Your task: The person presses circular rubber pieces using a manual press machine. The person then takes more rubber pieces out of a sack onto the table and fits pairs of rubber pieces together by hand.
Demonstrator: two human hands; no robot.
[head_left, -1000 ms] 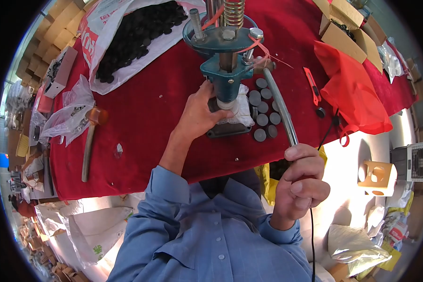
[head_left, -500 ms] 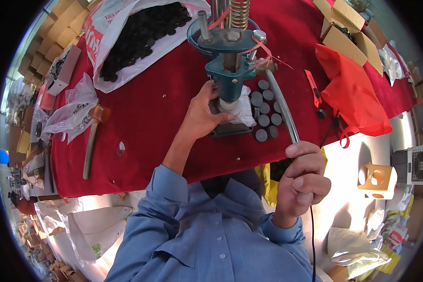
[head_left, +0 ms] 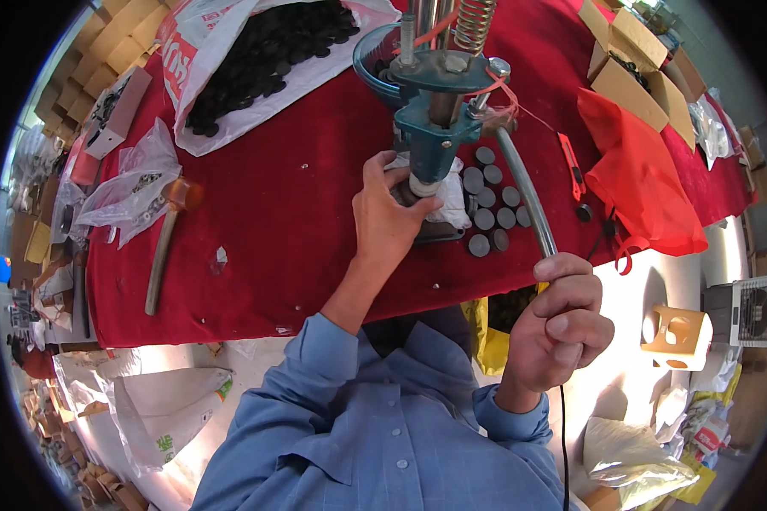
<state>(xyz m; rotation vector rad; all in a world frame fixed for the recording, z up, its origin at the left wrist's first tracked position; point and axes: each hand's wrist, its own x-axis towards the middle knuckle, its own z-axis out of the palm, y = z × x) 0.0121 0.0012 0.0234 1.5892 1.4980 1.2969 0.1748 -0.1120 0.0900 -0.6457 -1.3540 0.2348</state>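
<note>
A green hand press (head_left: 435, 136) stands on the red cloth, its white tip low over a white-wrapped base (head_left: 450, 200). My left hand (head_left: 389, 209) is curled round the press tip, thumb and fingers on either side; what it grips there is mostly hidden. My right hand (head_left: 562, 319) is closed round the end of the metal lever (head_left: 527, 192), which slants up to the press. Several dark round discs (head_left: 484, 198) lie just right of the base.
A white bag of black discs (head_left: 273, 64) is at the back left. A mallet (head_left: 164, 247) and clear bag (head_left: 132, 192) lie left. On the right are a red cutter (head_left: 571, 164), a red bag (head_left: 643, 175) and an open carton (head_left: 631, 77). A black cable hangs below my right hand.
The view has shifted, so the press and both hands appear further right. My left hand's fingers have spread a little round the press tip. My right hand still holds the lever.
</note>
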